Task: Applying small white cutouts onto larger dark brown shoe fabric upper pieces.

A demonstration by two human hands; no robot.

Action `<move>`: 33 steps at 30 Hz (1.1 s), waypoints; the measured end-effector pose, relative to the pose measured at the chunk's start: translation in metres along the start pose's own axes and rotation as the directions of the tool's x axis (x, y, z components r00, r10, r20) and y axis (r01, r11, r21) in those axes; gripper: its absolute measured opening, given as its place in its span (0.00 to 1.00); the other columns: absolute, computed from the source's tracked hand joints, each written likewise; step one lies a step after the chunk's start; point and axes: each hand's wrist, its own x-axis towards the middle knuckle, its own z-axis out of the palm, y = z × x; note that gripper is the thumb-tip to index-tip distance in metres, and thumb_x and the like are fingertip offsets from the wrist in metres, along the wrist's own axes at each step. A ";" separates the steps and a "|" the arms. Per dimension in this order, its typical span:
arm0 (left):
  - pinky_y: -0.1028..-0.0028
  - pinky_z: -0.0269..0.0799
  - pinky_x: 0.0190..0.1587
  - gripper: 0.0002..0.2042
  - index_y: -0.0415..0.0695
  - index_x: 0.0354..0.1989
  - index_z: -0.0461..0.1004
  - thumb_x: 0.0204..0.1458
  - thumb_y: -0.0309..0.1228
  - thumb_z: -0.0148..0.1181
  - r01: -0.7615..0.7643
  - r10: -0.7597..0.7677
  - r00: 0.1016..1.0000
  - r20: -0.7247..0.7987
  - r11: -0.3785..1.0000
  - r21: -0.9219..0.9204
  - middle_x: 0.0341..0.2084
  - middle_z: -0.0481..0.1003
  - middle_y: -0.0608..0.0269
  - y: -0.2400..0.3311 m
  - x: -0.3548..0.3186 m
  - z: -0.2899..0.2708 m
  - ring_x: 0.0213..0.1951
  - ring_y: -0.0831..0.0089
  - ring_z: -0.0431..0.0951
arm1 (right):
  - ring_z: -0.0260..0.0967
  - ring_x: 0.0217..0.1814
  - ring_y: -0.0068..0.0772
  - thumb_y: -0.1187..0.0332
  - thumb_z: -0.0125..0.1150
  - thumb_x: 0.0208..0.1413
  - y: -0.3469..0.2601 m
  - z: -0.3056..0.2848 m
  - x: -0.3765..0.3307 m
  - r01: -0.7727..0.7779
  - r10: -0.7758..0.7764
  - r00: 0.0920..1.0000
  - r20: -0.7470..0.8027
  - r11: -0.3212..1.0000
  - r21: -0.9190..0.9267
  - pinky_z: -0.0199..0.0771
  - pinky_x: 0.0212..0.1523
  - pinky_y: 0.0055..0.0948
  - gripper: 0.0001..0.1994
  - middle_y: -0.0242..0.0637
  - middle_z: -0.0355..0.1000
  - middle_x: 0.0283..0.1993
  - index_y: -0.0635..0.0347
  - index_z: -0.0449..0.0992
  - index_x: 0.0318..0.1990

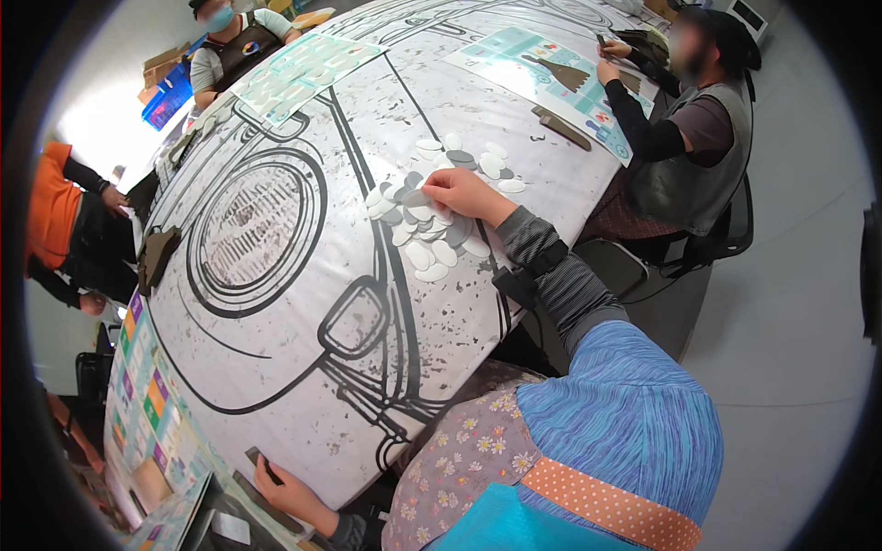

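My right hand reaches over a loose pile of flat oval pieces, thumb and fingertips pinched at a grey oval piece on its left side. White oval pieces and grey ones overlap around and below the hand, and several more lie just beyond it. Down at the lower left, my left hand is closed round a small dark bar-shaped tool, whose end sticks out past the fingers. Its exact kind does not show. Under that hand runs a long dark strip near the table edge.
A white table cover with black line drawings spans the table. Printed sheets lie at the back left, back right and lower left. A co-worker sits at right, another at far left; someone in orange is at left.
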 end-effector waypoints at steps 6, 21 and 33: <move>0.60 0.66 0.53 0.13 0.33 0.47 0.74 0.55 0.22 0.50 -0.027 0.027 1.000 0.014 1.000 0.008 0.43 0.74 0.44 0.000 0.000 0.000 0.47 0.49 0.72 | 0.67 0.22 0.20 0.63 0.56 0.60 0.001 0.003 -0.001 -0.016 0.016 0.999 -0.033 1.000 -0.013 0.67 0.27 0.23 0.13 0.30 0.73 0.22 0.64 0.77 0.31; 0.60 0.66 0.51 0.12 0.33 0.47 0.74 0.56 0.23 0.49 -0.033 0.029 0.999 0.044 0.995 0.096 0.41 0.72 0.45 0.002 0.001 -0.001 0.45 0.48 0.71 | 0.65 0.22 0.16 0.64 0.55 0.62 0.001 0.002 -0.002 0.000 -0.001 1.000 -0.009 1.000 -0.019 0.66 0.26 0.21 0.11 0.26 0.71 0.22 0.63 0.77 0.33; 0.59 0.66 0.51 0.13 0.33 0.46 0.74 0.56 0.24 0.49 -0.066 0.063 0.997 0.043 0.995 0.077 0.42 0.71 0.43 0.002 0.001 -0.002 0.45 0.47 0.71 | 0.66 0.22 0.17 0.65 0.55 0.61 -0.001 0.002 -0.002 0.036 -0.036 0.999 0.000 0.999 -0.030 0.67 0.26 0.22 0.11 0.27 0.71 0.22 0.63 0.76 0.32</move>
